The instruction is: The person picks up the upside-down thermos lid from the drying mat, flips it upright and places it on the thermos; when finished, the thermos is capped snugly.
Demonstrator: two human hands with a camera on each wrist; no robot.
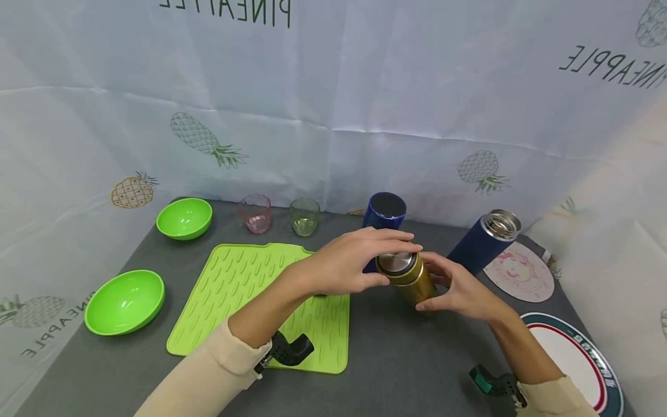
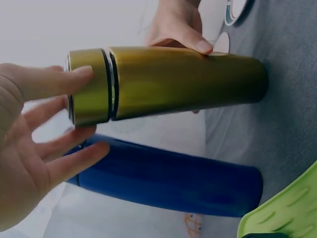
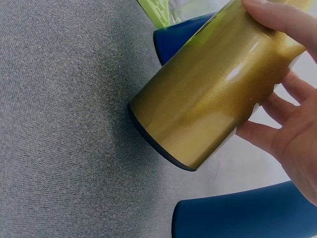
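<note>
A gold flask point(image 1: 415, 285) stands on the grey table point(image 1: 406, 359) at the centre. My left hand point(image 1: 346, 263) arches over its top, and the fingers point(image 2: 74, 79) pinch the gold lid point(image 2: 89, 91) from both sides. My right hand point(image 1: 461, 292) grips the flask's body point(image 3: 208, 99) from the right, thumb on the near side. In the right wrist view the flask's base point(image 3: 158, 144) is at the table surface. A blue flask point(image 1: 385, 211) with its lid on stands just behind it.
A second blue flask point(image 1: 487, 240), its mouth uncovered, stands to the right by a pink round mat point(image 1: 521, 272). A red-rimmed plate point(image 1: 568, 353) lies at the near right. To the left are a green ribbed mat point(image 1: 250, 289), two green bowls point(image 1: 184, 218) point(image 1: 125, 301), a pink cup point(image 1: 255, 213) and a green cup point(image 1: 304, 216).
</note>
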